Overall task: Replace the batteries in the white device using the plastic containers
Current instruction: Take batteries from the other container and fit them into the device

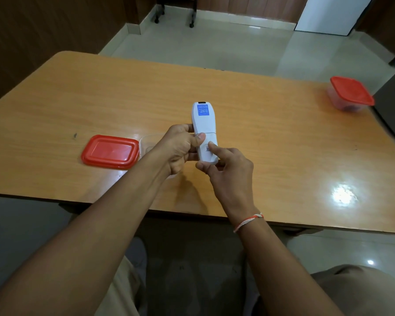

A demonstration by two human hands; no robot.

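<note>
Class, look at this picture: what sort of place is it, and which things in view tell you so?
Probably an office or meeting room: a large wooden table, a glossy tiled floor, wood-panelled walls, and a castor-wheeled furniture base at the far end.

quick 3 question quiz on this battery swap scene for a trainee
1. True or false: the red lid beside the left hand sits on its container.
2. Which hand has a finger pressing the cover end of the white device?
3. The closed container stands at the table's: A) near left corner B) far right corner C) centre

Key: 1 false, it lies flat on the table; 2 the right hand; 3 B
</note>
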